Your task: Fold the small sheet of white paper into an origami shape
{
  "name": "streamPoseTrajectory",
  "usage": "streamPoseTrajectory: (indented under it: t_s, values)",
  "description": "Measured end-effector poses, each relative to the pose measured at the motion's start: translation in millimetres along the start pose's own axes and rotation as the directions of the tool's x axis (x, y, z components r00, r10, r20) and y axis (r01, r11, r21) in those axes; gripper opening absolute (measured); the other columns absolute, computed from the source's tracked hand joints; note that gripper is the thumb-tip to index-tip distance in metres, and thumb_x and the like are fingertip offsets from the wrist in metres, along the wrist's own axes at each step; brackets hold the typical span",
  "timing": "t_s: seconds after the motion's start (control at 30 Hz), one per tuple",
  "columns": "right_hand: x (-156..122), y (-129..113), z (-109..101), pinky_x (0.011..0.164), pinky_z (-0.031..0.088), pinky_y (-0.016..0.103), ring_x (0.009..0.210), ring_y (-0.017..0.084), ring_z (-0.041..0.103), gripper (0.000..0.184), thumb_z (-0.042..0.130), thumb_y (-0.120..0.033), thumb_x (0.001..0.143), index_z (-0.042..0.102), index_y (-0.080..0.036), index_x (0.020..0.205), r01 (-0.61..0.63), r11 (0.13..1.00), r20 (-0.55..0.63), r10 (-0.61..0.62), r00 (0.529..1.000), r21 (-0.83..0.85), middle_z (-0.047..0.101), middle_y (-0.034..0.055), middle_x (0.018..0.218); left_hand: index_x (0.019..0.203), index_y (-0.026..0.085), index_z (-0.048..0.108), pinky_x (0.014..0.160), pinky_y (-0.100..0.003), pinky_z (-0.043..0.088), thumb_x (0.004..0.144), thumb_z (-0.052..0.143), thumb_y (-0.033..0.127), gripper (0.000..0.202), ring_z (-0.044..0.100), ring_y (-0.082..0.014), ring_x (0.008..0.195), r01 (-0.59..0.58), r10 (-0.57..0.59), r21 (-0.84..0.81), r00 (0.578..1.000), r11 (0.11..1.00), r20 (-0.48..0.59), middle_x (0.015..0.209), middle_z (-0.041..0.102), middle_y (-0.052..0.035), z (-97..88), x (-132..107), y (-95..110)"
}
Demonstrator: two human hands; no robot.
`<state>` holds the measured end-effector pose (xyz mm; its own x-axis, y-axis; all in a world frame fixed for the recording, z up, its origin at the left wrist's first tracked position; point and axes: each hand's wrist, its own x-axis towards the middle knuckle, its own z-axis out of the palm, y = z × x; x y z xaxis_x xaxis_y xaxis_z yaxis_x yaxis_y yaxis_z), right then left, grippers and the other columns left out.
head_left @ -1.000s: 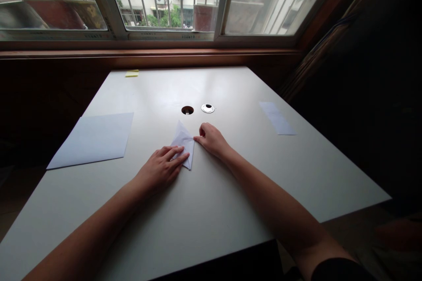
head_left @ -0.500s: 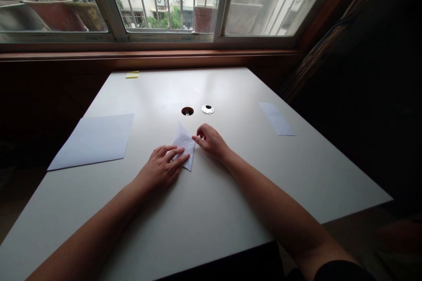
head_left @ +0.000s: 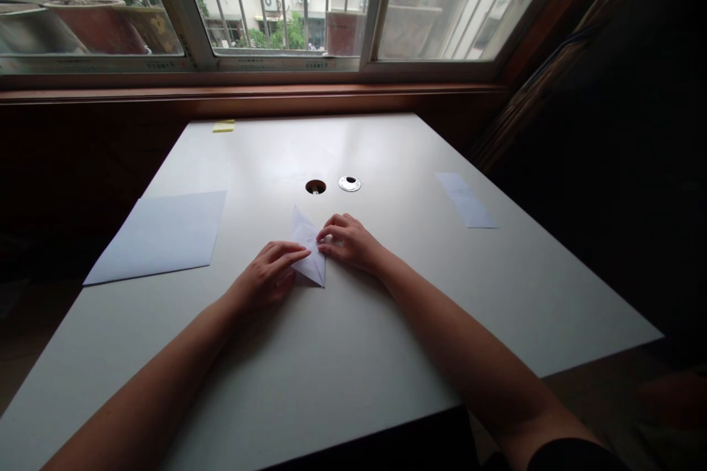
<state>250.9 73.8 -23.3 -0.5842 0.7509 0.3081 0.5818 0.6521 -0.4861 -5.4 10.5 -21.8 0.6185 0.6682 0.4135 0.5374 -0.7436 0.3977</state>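
Note:
A small piece of white paper (head_left: 309, 265), folded to a pointed shape, lies on the white table (head_left: 387, 353) between my hands. Its tip points toward the window, and fold lines run across its lower part. My left hand (head_left: 272, 268) holds the paper's left edge, fingers drawn together over it; the thumb is mostly hidden. At the right edge, my right hand (head_left: 349, 241) has its fingers curled in and pinches the paper between thumb and fingertips.
A stack of white sheets (head_left: 160, 235) lies at the left. To the right is a narrow paper strip (head_left: 465, 200). Beyond the folded paper are a round cable hole (head_left: 315, 187) and its metal cover (head_left: 350, 183). Yellow sticky notes (head_left: 224, 126) sit near the far edge.
My right hand has come left onto the paper's right edge and closed on it. My left hand's spread fingers have drawn together and moved back toward the paper's left edge.

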Motion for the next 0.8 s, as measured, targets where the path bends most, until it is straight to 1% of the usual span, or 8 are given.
streamPoseTrajectory:
  t_s: [0.07, 0.13, 0.33, 0.43, 0.57, 0.67, 0.73, 0.8]
  values:
    - [-1, 0, -2, 0.09, 0.04, 0.037, 0.097, 0.021, 0.052, 0.02, 0.07, -0.039, 0.087, 0.073, -0.027, 0.103, 0.026, 0.999, 0.025, -0.027, 0.999, 0.02, 0.063, 0.0059, 0.109, 0.136, 0.027, 0.053, 0.098, -0.041, 0.053, 0.091, 0.047, 0.007, 0.05, 0.057, -0.0217, 0.114, 0.007, -0.007, -0.026, 1.0, 1.0, -0.029, 0.124, 0.06, -0.0094, 0.6, 0, -2]
    - [-1, 0, -3, 0.092, 0.041, 0.038, 0.1, 0.022, 0.053, 0.024, 0.071, -0.041, 0.086, 0.073, -0.028, 0.106, 0.052, 0.998, 0.044, -0.054, 0.998, 0.035, 0.064, 0.0057, 0.113, 0.132, 0.026, 0.056, 0.096, -0.04, 0.053, 0.092, 0.048, 0.009, 0.044, 0.058, -0.0209, 0.111, 0.007, -0.007, -0.011, 0.999, 1.0, -0.045, 0.121, 0.062, -0.0091, 1.1, -1, -4]
    - [-1, 0, -7, 0.097, 0.04, 0.042, 0.111, 0.024, 0.054, 0.025, 0.07, -0.039, 0.087, 0.072, -0.032, 0.11, 0.089, 0.994, 0.105, -0.095, 0.99, 0.055, 0.067, 0.0046, 0.118, 0.114, 0.027, 0.068, 0.102, -0.043, 0.049, 0.092, 0.06, 0.021, 0.024, 0.057, -0.0229, 0.121, -0.05, 0.052, 0.062, 0.998, 0.997, -0.041, 0.118, 0.069, -0.0063, -2.0, 0, -14]
    - [0, -1, -6, 0.098, 0.04, 0.04, 0.114, 0.023, 0.056, 0.022, 0.068, -0.039, 0.088, 0.073, -0.032, 0.108, 0.116, 0.991, 0.116, -0.124, 0.986, 0.072, 0.069, 0.0028, 0.118, 0.114, 0.028, 0.069, 0.104, -0.044, 0.048, 0.091, 0.062, 0.026, 0.024, 0.055, -0.0242, 0.127, -0.07, 0.072, 0.09, 0.997, 0.993, -0.018, 0.119, 0.07, -0.0054, -3.8, 0, -17]
    - [1, -1, -5, 0.097, 0.041, 0.038, 0.115, 0.021, 0.058, 0.02, 0.068, -0.038, 0.088, 0.072, -0.032, 0.107, 0.148, 0.985, 0.102, -0.157, 0.982, 0.088, 0.071, 0.0015, 0.116, 0.113, 0.029, 0.069, 0.111, -0.046, 0.041, 0.093, 0.059, 0.029, 0.022, 0.048, -0.0242, 0.135, -0.097, 0.09, 0.14, 0.995, 0.985, 0.054, 0.131, 0.066, -0.0038, -4.0, -1, -16]
    - [0, -1, -4, 0.098, 0.042, 0.038, 0.115, 0.021, 0.059, 0.016, 0.068, -0.036, 0.087, 0.072, -0.029, 0.102, 0.157, 0.981, 0.084, -0.166, 0.982, 0.114, 0.071, 0.0022, 0.115, 0.117, 0.027, 0.067, 0.114, -0.045, 0.037, 0.096, 0.055, 0.03, 0.024, 0.053, -0.0211, 0.131, -0.129, 0.115, 0.132, 0.987, 0.983, 0.107, 0.129, 0.067, -0.0031, -3.1, -1, -16]
    - [-1, -1, -4, 0.098, 0.043, 0.039, 0.113, 0.021, 0.06, 0.012, 0.068, -0.033, 0.088, 0.072, -0.028, 0.097, 0.162, 0.977, 0.058, -0.171, 0.984, 0.14, 0.072, 0.0029, 0.112, 0.119, 0.027, 0.066, 0.113, -0.044, 0.039, 0.097, 0.053, 0.03, 0.026, 0.056, -0.02, 0.128, -0.114, 0.1, 0.139, 0.989, 0.984, 0.108, 0.128, 0.068, -0.0033, -2.8, -1, -17]
    - [-2, -2, -5, 0.099, 0.044, 0.04, 0.111, 0.021, 0.06, 0.009, 0.066, -0.03, 0.089, 0.072, -0.027, 0.094, 0.171, 0.971, 0.029, -0.179, 0.983, 0.168, 0.073, 0.0036, 0.109, 0.119, 0.027, 0.067, 0.108, -0.043, 0.043, 0.097, 0.052, 0.029, 0.027, 0.057, -0.0207, 0.127, -0.061, 0.047, 0.18, 0.996, 0.982, 0.081, 0.127, 0.068, -0.0036, -3.2, -2, -17]
